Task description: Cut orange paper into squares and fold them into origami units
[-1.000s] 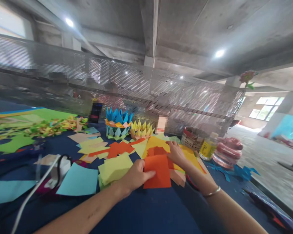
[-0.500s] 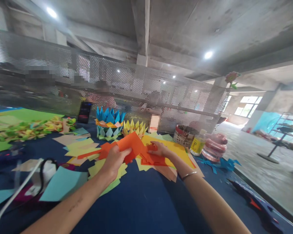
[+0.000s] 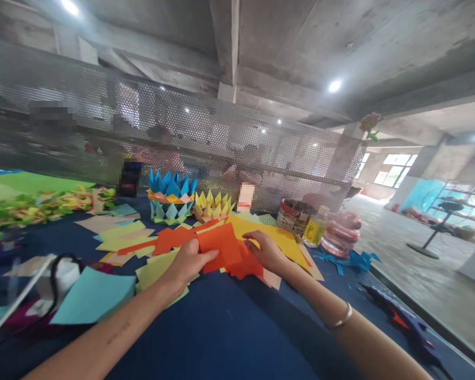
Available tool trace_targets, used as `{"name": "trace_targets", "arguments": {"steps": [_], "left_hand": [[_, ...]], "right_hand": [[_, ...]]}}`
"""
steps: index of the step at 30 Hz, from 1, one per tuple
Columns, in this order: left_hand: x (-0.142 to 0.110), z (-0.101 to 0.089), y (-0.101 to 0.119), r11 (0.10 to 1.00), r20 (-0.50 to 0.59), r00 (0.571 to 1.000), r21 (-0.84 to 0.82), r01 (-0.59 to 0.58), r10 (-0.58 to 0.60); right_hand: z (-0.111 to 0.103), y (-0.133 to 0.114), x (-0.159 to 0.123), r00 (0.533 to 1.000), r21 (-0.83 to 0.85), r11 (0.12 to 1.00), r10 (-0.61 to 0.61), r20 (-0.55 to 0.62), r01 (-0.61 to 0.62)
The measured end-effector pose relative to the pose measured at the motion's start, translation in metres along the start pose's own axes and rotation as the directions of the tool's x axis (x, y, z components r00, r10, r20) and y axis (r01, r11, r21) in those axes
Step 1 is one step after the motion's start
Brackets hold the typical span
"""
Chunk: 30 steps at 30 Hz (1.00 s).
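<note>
My left hand [image 3: 189, 263] pinches orange paper squares [image 3: 222, 246] between thumb and fingers, tilted above the pile. Close on the right, my right hand [image 3: 266, 252] has bent fingers held apart over more orange paper [image 3: 246, 265]; whether its fingertips touch that paper cannot be made out. Beneath lie yellow sheets [image 3: 287, 243] and, left of them, pale green squares [image 3: 152, 270]. Behind the pile stand a crown of folded blue paper points [image 3: 172, 184] in tiers and a yellow one [image 3: 214, 205].
At right are a woven basket [image 3: 295, 216], a bottle with a yellow label [image 3: 315, 228], a pink clear container [image 3: 340, 235], blue paper scraps [image 3: 354, 261] and a dark tool [image 3: 399, 316]. Light blue paper [image 3: 98, 295] and a white cable [image 3: 18, 301] lie left. A perforated metal screen [image 3: 206, 132] rises behind.
My left hand has lifted the orange squares from the near side toward the pile, turning them, and now holds them lower over it. My right hand has drawn slightly back, its fingers opening. The view has swung right.
</note>
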<state>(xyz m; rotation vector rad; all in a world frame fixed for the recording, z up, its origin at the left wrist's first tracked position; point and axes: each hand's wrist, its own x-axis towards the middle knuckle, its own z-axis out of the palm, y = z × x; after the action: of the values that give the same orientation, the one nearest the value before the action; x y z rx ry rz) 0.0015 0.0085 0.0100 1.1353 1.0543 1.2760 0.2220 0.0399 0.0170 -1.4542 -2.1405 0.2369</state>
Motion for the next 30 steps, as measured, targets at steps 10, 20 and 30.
{"name": "trace_targets", "arguments": {"steps": [10,20,30], "left_hand": [[-0.008,0.006,0.001,1.0,0.179,0.984,-0.011,0.003,-0.001],[0.01,-0.019,0.011,0.987,-0.099,0.986,-0.074,-0.143,0.136],[-0.001,-0.006,0.002,0.949,0.143,0.966,0.204,-0.24,0.214]], "right_hand": [[0.01,-0.022,-0.038,0.999,0.321,0.947,-0.033,0.024,0.024],[-0.029,-0.058,-0.086,0.918,0.066,0.943,-0.333,0.217,0.327],[-0.144,-0.102,-0.113,0.803,0.12,0.983,-0.182,0.568,0.138]]}}
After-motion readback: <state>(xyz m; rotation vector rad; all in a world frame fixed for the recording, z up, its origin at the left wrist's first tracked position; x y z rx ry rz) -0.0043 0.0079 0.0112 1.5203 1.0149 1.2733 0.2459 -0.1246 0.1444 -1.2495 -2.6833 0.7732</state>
